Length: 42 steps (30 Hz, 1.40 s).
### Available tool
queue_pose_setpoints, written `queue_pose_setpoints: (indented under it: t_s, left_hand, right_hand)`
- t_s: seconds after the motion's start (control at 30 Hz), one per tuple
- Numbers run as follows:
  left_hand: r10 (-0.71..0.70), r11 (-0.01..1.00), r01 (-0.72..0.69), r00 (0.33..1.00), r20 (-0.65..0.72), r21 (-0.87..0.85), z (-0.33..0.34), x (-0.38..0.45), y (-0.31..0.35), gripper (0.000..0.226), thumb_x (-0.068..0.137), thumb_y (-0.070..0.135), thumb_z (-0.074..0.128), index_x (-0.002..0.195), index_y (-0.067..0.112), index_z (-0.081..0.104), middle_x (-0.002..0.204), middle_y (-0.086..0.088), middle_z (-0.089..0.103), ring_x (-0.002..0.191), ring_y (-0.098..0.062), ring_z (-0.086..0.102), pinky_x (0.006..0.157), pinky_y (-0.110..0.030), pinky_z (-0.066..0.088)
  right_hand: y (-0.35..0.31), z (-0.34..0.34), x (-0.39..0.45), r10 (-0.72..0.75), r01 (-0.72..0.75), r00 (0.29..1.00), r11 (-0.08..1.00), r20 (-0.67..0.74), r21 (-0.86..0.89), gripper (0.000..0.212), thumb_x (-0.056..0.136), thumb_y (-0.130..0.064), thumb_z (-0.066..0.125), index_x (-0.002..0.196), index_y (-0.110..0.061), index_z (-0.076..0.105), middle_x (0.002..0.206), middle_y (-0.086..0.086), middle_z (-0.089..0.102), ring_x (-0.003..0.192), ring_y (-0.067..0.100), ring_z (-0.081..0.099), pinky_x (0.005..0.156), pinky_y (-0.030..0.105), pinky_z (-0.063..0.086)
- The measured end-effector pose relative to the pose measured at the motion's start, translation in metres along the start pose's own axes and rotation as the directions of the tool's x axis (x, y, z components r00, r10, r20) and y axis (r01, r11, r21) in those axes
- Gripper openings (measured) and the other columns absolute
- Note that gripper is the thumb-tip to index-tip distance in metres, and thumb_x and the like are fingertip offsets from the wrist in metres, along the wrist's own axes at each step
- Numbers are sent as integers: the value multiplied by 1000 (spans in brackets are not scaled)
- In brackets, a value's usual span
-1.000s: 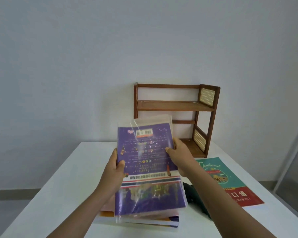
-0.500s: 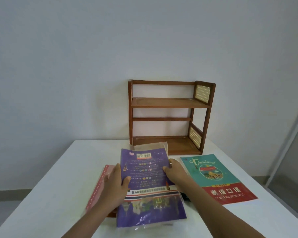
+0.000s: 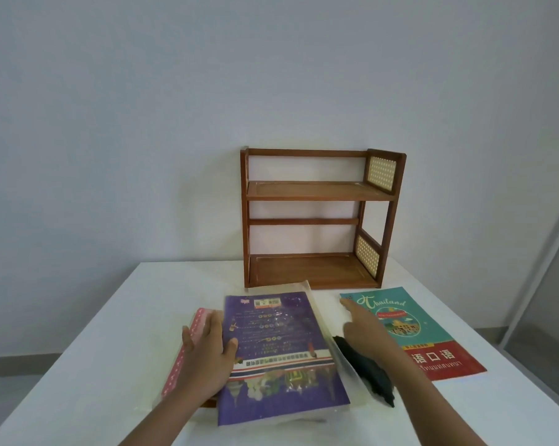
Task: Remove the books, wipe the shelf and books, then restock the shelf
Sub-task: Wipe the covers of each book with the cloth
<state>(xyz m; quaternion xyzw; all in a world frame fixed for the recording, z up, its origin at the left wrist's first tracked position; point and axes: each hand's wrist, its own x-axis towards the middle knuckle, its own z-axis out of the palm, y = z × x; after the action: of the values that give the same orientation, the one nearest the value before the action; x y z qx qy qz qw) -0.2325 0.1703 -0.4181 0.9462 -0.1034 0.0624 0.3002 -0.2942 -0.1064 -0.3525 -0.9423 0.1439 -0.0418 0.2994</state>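
White surface (image 3: 117, 333), set against a pale wall. Wooden shelf (image 3: 316, 217) is placed at the far edge, right of centre; both of its boards are bare, and cane panels are seen in its right side.

Purple book (image 3: 278, 352), in a clear wrapper, is laid flat near the front edge on top of a stack. Only one book of that stack is made out, a pink book (image 3: 188, 346) showing at its left; the rest is hidden. Teal book (image 3: 410, 329), titled "Thailand" with a red band at its foot, is laid flat on the surface toward the right edge, apart from the stack, just in front of the shelf. A dark cloth (image 3: 368, 368) is bunched between the two, against the wrapper's right edge.

Left hand (image 3: 207, 352) is laid flat over the left edge of the purple book and the pink one, fingers (image 3: 215, 326) spread, nothing gripped. Right hand (image 3: 365, 329) is held above the cloth, fingers loose, index extended to the teal book's top left corner; contact cannot be told.
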Motion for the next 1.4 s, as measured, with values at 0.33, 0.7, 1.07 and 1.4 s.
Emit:
queue_pose_setpoints:
  t_s: [0.33, 0.7, 1.07, 1.4]
  left_hand:
    - [140, 936, -131, 990, -3, 328, -10, -7, 9, 71, 97, 55, 16, 151, 20, -12, 161, 2, -6, 147, -16, -11, 115, -43, -13]
    - [153, 940, -194, 975, 162, 282, -11, -5, 2, 86, 79, 67, -12, 153, 23, -4, 160, 11, 0, 145, -4, -8, 118, -40, -14]
    - [177, 955, -212, 968, 176, 208, -9, -5, -2, 103, 66, 76, -27, 152, 22, -7, 160, 11, -6, 144, -3, -16, 116, -38, -18]
    - [128, 968, -166, 971, 200, 187, -10, -8, 1, 80, 83, 64, -7, 151, 22, -14, 160, 11, -6, 138, 3, -17, 119, -38, -12]
  right_hand:
    - [36, 7, -16, 47, -56, 989, 997, -143, -56, 27, 96, -29, 56, 120, -19, 49, 99, -1, 63, 83, 11, 63, 75, 26, 56]
    - [-31, 56, -76, -495, 498, 865, 821, 87, -279, 47, 97, -21, 49, 142, -33, 44, 153, -7, 34, 138, 15, 36, 114, 26, 25]
    - [-59, 68, -24, -504, 509, 860, 845, 76, -162, 46, 99, -14, 47, 143, -27, 43, 149, -4, 41, 135, 14, 41, 112, 27, 30]
    - [-57, 78, -80, -512, 529, 847, 836, 139, -144, 51, 100, -13, 45, 146, -31, 38, 157, -12, 25, 145, 8, 19, 113, 17, 3]
